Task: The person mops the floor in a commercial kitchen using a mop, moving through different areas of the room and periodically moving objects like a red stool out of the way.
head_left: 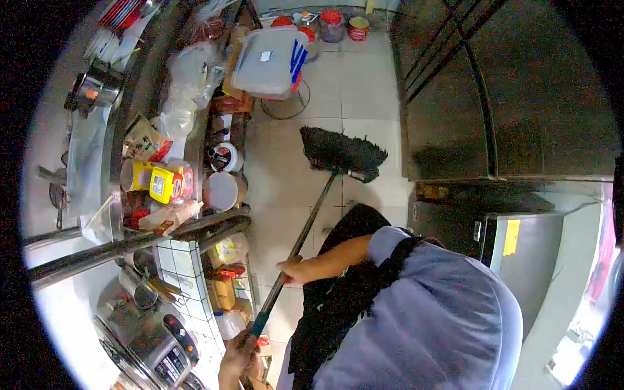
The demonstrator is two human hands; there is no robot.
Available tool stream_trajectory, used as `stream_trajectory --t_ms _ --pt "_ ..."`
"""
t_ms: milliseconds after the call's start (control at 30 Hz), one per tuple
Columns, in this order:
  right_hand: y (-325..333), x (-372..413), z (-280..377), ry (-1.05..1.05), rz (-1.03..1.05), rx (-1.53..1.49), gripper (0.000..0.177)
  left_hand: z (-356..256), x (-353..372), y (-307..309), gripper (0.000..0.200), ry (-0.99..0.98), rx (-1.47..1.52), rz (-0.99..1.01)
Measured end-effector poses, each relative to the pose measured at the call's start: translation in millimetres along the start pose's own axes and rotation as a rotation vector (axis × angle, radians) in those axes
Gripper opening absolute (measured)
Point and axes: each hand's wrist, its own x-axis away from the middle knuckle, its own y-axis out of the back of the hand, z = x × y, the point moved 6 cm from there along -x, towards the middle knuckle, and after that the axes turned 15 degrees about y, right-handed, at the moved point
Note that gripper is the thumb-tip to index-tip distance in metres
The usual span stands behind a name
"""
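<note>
A long-handled mop with a dark, shaggy head rests on the pale floor tiles. Its pole slants down and left toward my body. Around the middle of the pole, my right hand is closed, with the bare forearm reaching out from a light sleeve. My left hand grips the pole near its upper end, at the bottom of the view; part of that hand is in shadow. A dark shoe or trouser leg shows just behind the mop head.
Shelves along the left carry a yellow-lidded tub, a white-lidded tub and a steel pot. A large lidded plastic box stands ahead, near red-lidded jars. Dark cabinet doors line the right.
</note>
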Motion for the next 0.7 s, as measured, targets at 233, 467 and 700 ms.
stream_trajectory --t_ms 233,467,700 --pt "-38.1 62.4 69.5 -0.131 -0.039 -0.392 0.043 -31.9 5.8 10.4 0.028 -0.328 -0.505 -0.282" --pt "-20.3 41.3 124.4 0.022 -0.310 -0.381 0.052 -67.4 -35.9 37.8 0.040 -0.156 -0.324 -0.271" --pt "119.8 -19.8 152.2 0.106 -0.395 -0.264 0.043 -128.7 -111.9 -52.3 0.033 -0.360 -0.382 -0.176"
